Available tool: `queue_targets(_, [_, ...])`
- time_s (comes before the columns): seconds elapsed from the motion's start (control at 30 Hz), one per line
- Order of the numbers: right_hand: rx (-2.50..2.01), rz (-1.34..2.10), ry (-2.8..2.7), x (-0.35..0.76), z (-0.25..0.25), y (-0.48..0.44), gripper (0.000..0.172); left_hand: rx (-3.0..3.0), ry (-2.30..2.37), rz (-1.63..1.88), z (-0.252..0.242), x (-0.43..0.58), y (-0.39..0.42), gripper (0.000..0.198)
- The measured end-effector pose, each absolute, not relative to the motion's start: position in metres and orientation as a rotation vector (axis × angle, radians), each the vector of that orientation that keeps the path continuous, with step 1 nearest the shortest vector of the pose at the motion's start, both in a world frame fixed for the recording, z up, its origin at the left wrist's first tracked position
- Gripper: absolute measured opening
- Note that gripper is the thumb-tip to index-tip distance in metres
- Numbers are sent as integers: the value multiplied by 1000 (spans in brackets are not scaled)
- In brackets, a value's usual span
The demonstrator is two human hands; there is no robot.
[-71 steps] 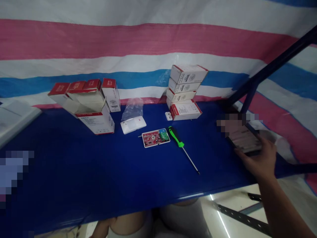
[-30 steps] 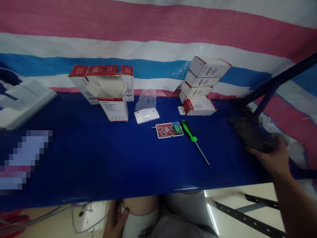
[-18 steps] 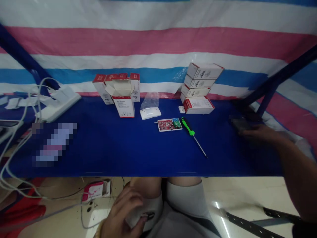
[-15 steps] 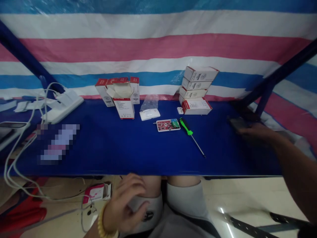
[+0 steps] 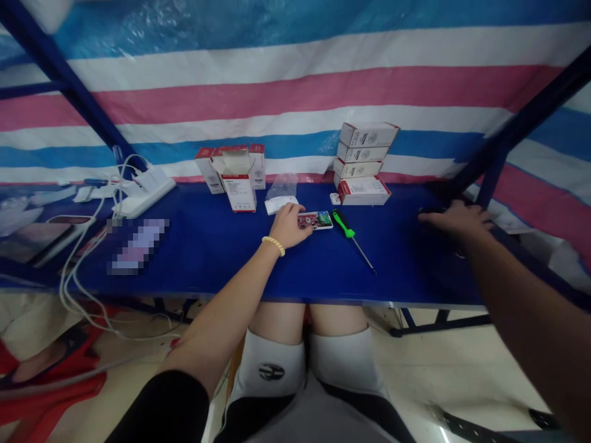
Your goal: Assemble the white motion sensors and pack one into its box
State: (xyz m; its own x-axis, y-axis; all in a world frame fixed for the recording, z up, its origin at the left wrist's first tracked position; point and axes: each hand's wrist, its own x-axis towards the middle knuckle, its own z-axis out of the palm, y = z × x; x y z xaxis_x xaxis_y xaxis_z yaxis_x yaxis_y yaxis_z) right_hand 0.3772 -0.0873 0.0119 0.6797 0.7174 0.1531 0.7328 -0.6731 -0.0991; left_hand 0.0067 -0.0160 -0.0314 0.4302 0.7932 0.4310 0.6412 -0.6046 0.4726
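Note:
My left hand [image 5: 289, 224] reaches across the blue table [image 5: 221, 258], its fingers curled on the left end of a white tray holding a red circuit board [image 5: 317, 220]. A yellow bead bracelet circles that wrist. Just behind the hand lies a white plastic cover [image 5: 281, 203]. A green-handled screwdriver [image 5: 351, 239] lies right of the board. My right hand [image 5: 457, 220] rests palm down, fingers spread, on a dark flat object [image 5: 427, 213] at the table's right end.
Several red-and-white boxes [image 5: 233, 172] stand at the back left, one with its lid up. A stack of the same boxes [image 5: 362, 163] rises at the back right. A white power strip [image 5: 143, 187] with cables sits far left. A blue frame post [image 5: 489, 175] slants at the right.
My left hand has come up from my lap and reached the circuit board tray. The view has pulled back and tilted up. My right hand stays at the table's right end.

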Motion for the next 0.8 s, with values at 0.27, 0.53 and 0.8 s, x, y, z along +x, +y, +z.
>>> queue_targets(0.27, [-2210, 602, -1800, 231, 26, -37, 29, 2441, 1352, 617, -33, 5, -15, 72])
queue_targets(0.53, [-2200, 531, -1897, 230, 7, -16, 59, 2368, 1297, 376, -30, -3, 9, 77])
queue_targets(0.8, [-1930, 124, -1935, 229, -10, -20, 51, 2441, 1185, 256, -25, 3, 30, 76])
